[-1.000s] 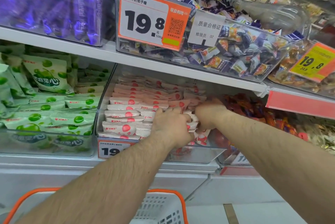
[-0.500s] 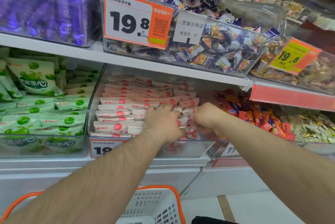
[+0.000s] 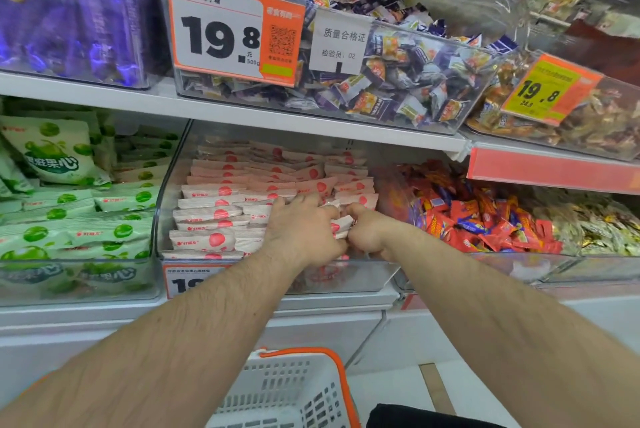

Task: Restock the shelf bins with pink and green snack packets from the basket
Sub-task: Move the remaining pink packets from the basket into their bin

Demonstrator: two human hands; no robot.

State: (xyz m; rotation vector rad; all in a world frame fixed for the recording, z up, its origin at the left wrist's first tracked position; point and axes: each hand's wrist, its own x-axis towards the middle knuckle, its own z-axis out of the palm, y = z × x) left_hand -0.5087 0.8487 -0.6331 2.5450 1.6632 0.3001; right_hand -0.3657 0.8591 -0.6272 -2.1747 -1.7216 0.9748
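Pink snack packets [image 3: 221, 205] lie stacked in rows inside a clear bin [image 3: 166, 192] on the lower shelf. Both hands are in this bin at its front right. My left hand [image 3: 301, 233] lies over the packets with fingers bent onto them. My right hand [image 3: 367, 230] is curled around a few pink packets between the two hands. Green snack packets [image 3: 79, 216] fill the clear bin [image 3: 69, 285] to the left. A white basket with an orange rim [image 3: 332, 358] sits below, its contents hidden.
The shelf above [image 3: 242, 112] carries bins of purple-wrapped sweets with an orange 19.8 price tag [image 3: 232, 29]. Right of the pink bin are bins of red sweets [image 3: 485, 219] and gold-wrapped ones [image 3: 595, 226]. A white cabinet front and floor lie below.
Both hands have drawn back slightly toward the bin's front and closer together, still among the pink packets. The camera has moved closer and shifted a little.
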